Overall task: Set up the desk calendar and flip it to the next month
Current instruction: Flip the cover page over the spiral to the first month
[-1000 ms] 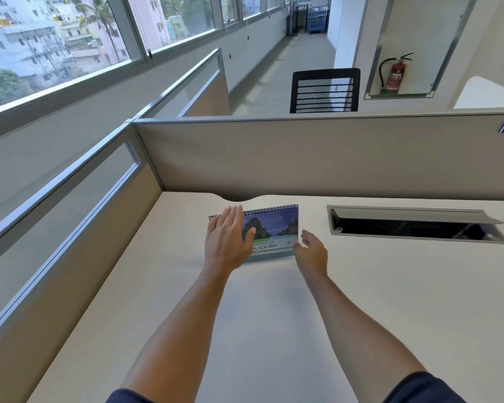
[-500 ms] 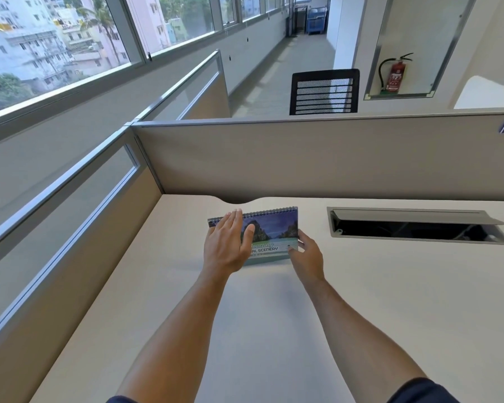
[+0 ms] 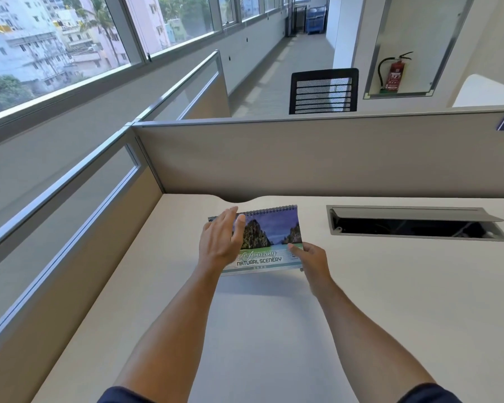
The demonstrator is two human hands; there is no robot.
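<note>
A spiral-bound desk calendar [image 3: 269, 237] lies near the back of the beige desk [image 3: 274, 330], its cover showing cliffs over water and the words "Amazing Natural Scenery". My left hand [image 3: 220, 242] rests flat on the cover's left part, fingers spread toward the spiral edge. My right hand [image 3: 310, 257] pinches the calendar's near right corner, and that near edge looks raised a little off the desk.
An open cable tray [image 3: 416, 225] with a lifted grey flap is set into the desk to the right. Grey partition panels [image 3: 303, 158] wall the desk at the back and left. A black mesh chair [image 3: 323, 91] stands beyond the partition.
My right hand moved in from beside the calendar and took hold of its near right corner. The calendar's near edge has lifted slightly. My left hand stays on the cover.
</note>
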